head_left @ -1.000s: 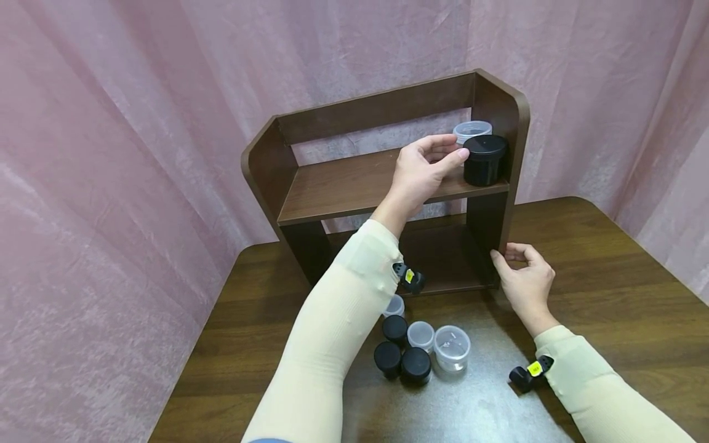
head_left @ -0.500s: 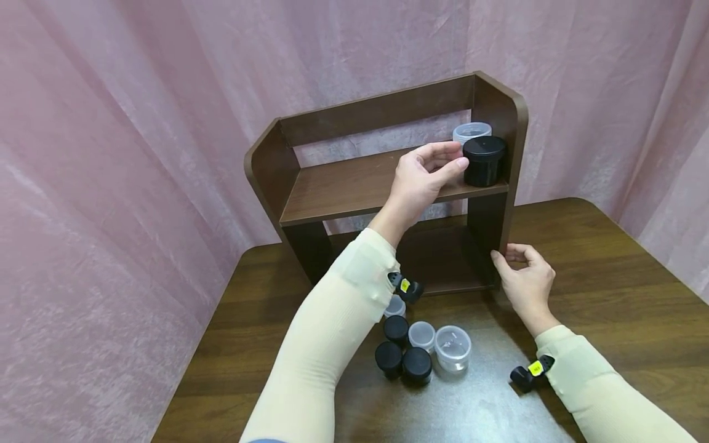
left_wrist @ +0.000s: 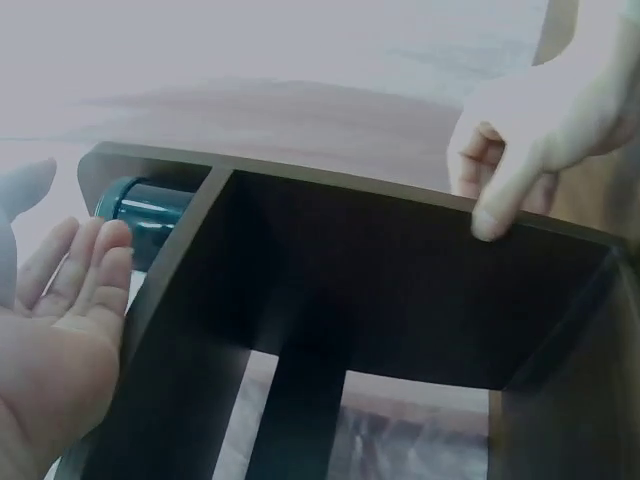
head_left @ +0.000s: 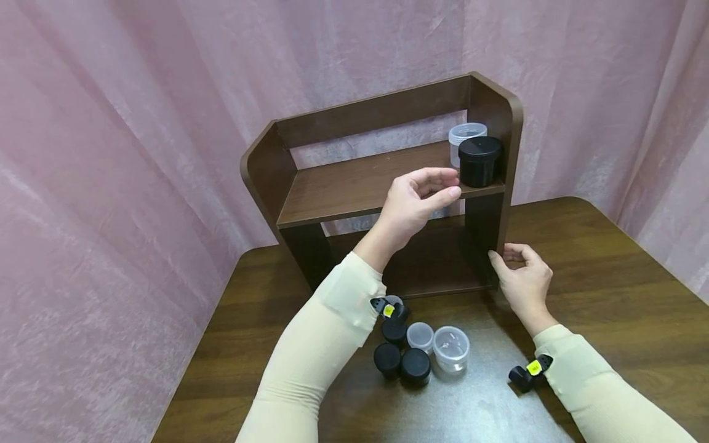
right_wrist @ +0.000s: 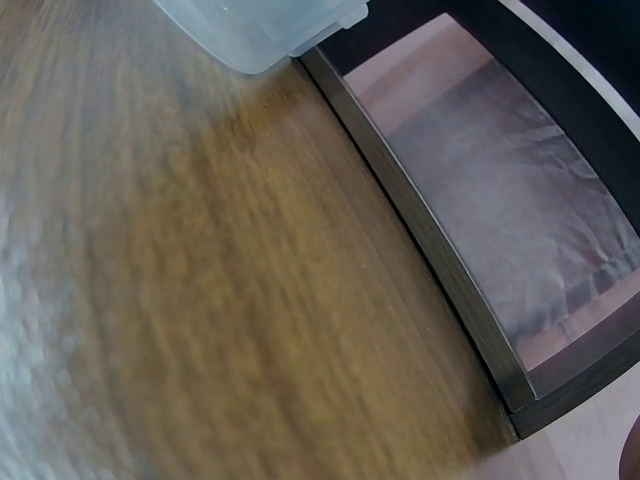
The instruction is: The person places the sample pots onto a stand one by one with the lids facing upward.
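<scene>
A black lidded jar stands upright at the right end of the upper board of a brown wooden shelf. Behind it is a clear plastic jar, partly hidden. My left hand hovers in front of the upper board's edge, just left of and below the black jar, fingers extended and nothing between them and the thumb. In the left wrist view its fingertips overlap that jar. Low on the shelf's right side panel, my right hand grips the front edge, thumb on the panel and fingers round its outer side.
On the table, before the shelf, several small jars cluster: black-lidded ones and clear ones, the largest clear jar at the right. A pink curtain hangs behind. My left wrist camera overlaps the farthest jars.
My left hand has let go of the black jar and moved down and slightly left, away from it. The jar stays on the upper board. My right hand has kept its hold on the side panel.
</scene>
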Tool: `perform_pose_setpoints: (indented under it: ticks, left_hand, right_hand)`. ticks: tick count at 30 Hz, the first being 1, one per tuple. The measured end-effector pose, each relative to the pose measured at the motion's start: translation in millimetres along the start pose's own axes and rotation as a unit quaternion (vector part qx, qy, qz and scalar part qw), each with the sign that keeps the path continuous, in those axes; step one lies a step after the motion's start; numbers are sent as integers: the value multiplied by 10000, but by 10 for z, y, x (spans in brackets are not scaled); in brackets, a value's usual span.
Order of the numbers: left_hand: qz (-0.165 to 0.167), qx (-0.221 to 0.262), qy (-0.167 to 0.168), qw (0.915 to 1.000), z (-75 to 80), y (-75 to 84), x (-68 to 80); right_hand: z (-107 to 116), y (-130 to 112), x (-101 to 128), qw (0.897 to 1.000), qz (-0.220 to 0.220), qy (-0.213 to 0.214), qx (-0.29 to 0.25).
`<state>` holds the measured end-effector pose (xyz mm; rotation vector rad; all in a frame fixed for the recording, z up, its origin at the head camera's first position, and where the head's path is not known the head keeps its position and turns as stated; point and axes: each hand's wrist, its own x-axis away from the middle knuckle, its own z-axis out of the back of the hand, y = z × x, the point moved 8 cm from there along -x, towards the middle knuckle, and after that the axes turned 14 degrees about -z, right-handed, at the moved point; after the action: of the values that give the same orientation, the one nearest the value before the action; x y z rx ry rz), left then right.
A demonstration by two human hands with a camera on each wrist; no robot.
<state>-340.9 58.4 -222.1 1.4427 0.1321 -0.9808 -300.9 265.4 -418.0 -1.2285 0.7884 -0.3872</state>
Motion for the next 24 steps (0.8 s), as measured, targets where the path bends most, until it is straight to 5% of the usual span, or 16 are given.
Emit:
perform_pose_setpoints:
  ticks: [8, 18, 24]
  left_hand:
    - [252, -268, -604, 9975, 142, -106, 564]
    - [501, -277, -581, 9967, 417, -335, 1213]
    - [668, -644, -860, 9920, 303, -439, 1429]
  right_hand:
    - [-23, -37, 8, 9999, 86, 16, -51]
    - [57, -46, -34, 9999, 98, 85, -110]
    - [118, -34, -21, 9999, 45, 102, -114]
